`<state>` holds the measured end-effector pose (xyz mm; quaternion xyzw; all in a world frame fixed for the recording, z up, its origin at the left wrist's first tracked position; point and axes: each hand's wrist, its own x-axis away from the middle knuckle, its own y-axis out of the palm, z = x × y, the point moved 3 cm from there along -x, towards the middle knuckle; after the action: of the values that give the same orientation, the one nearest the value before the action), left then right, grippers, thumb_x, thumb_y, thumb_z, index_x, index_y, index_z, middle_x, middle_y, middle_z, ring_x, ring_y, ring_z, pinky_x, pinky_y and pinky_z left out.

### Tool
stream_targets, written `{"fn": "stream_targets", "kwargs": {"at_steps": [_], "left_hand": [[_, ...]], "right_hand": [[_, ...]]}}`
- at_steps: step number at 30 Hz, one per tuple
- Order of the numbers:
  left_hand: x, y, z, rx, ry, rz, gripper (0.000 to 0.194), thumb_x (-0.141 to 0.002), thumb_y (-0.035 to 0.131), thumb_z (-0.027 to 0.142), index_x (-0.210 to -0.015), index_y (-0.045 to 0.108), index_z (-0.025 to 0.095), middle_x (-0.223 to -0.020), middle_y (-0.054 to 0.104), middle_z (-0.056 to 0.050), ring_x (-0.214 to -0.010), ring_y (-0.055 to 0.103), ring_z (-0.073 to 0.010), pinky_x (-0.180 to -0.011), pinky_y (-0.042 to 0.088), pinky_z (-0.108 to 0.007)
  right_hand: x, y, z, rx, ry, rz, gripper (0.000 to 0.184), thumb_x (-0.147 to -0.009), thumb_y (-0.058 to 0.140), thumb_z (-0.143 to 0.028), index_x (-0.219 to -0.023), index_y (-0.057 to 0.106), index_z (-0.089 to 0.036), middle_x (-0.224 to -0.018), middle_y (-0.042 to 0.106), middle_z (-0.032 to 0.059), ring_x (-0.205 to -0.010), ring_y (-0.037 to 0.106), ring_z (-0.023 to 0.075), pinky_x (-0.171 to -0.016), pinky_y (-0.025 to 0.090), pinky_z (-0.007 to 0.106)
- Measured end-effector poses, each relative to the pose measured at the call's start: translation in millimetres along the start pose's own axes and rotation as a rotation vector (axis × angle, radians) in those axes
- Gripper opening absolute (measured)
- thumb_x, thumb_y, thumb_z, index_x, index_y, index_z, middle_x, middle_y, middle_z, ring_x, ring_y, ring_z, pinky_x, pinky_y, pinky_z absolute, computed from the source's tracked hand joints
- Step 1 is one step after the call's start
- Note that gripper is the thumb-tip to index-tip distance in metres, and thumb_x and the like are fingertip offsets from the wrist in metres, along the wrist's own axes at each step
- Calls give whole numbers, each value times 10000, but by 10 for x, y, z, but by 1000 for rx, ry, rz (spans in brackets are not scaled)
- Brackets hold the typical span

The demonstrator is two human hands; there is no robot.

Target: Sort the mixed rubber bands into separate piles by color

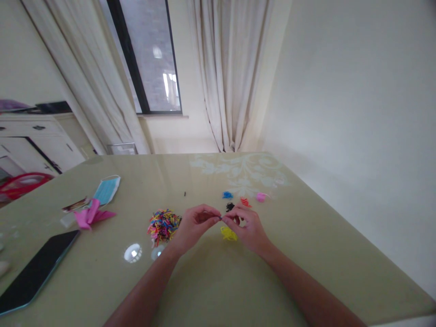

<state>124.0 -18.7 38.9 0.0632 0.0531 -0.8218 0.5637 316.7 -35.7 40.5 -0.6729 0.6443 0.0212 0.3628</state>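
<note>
My left hand (193, 225) and my right hand (248, 228) meet over the table, fingertips pinched together on a tiny dark band between them, too small to make out well. A mixed heap of small coloured elastic bands (163, 225) lies just left of my left hand. Sorted little piles sit near my right hand: yellow bands (228, 234) under it, black bands (230, 206), blue bands (227, 195), red bands (245, 201) and pink bands (260, 197) beyond it.
The pale green glossy table (218, 281) also bears a dark tablet (34, 270) at the left edge, a blue face mask (107, 189), a pink wrapper (90, 216) and a small packet (75, 205). A wall is at right, curtains and a window behind.
</note>
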Motion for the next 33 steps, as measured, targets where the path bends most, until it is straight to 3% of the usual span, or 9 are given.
{"fn": "stream_targets", "kwargs": {"at_steps": [4, 6, 9, 11, 13, 15, 22, 27, 33], "left_hand": [[-22, -58, 5, -19, -19, -25, 351, -818, 826, 420, -1055, 738, 176, -1057, 818, -92, -999, 773, -230, -934, 609, -373], [-37, -143, 3, -164, -6, 24, 322, -857, 779, 408, -1085, 729, 187, -1082, 810, -95, -998, 767, -239, -923, 606, -391], [-18, -290, -3, -711, -14, 172, 187, -926, 680, 302, -1071, 747, 204, -1115, 792, -113, -1038, 736, -275, -966, 563, -443], [27, -349, -21, -1153, -109, 225, 174, -922, 646, 206, -1048, 766, 193, -1140, 769, -155, -1112, 700, -336, -1000, 518, -496], [75, -368, -46, -1451, -226, 209, 206, -931, 591, 160, -1027, 773, 163, -1121, 747, -199, -1122, 679, -385, -972, 504, -519], [102, -359, -55, -1570, -297, 169, 284, -963, 489, 125, -1026, 765, 151, -1096, 732, -206, -1081, 686, -371, -919, 512, -475], [33, -334, -10, -1578, -378, 40, 395, -966, 369, 26, -1116, 710, 155, -1157, 712, -151, -1113, 681, -282, -887, 510, -353], [-10, -356, -50, -1542, -293, 90, 350, -990, 398, 69, -1082, 714, 189, -1118, 734, -125, -1098, 687, -275, -890, 503, -360], [-104, -385, -162, -1186, -101, 243, 225, -986, 525, 149, -1029, 740, 197, -1057, 787, -101, -1043, 718, -272, -894, 512, -373]], "right_hand": [[18, -59, -37, -26, -65, 67, 201, -948, 743, -393, -881, 816, -218, -751, 676, 36, -637, 573, 158, -605, 484, 291], [50, -115, -85, -16, -131, 125, 179, -953, 746, -385, -906, 826, -233, -772, 702, 45, -641, 589, 163, -603, 504, 297], [111, -201, -163, 53, -254, 214, 107, -953, 757, -328, -957, 841, -261, -805, 737, 57, -699, 645, 186, -655, 546, 324], [143, -234, -187, 102, -320, 254, 88, -944, 769, -283, -983, 847, -277, -822, 756, 61, -744, 675, 201, -705, 567, 345], [160, -244, -176, 135, -350, 281, 98, -942, 770, -265, -996, 850, -284, -826, 762, 61, -752, 685, 207, -720, 577, 356], [166, -242, -134, 161, -349, 303, 98, -946, 764, -269, -991, 850, -283, -816, 757, 61, -741, 683, 207, -710, 580, 357], [-52, -300, 142, 235, -379, 316, 94, -962, 746, -268, -995, 832, -249, -848, 743, 53, -766, 680, 187, -718, 558, 319], [-644, -207, 589, 513, 94, -14, 148, -940, 731, -237, -832, 833, -224, -828, 738, 54, -731, 661, 185, -684, 485, 306], [-965, -38, 833, 548, 184, -23, 216, -871, 761, -182, -668, 822, -224, -746, 732, 85, -690, 644, 206, -638, 426, 307]]}}
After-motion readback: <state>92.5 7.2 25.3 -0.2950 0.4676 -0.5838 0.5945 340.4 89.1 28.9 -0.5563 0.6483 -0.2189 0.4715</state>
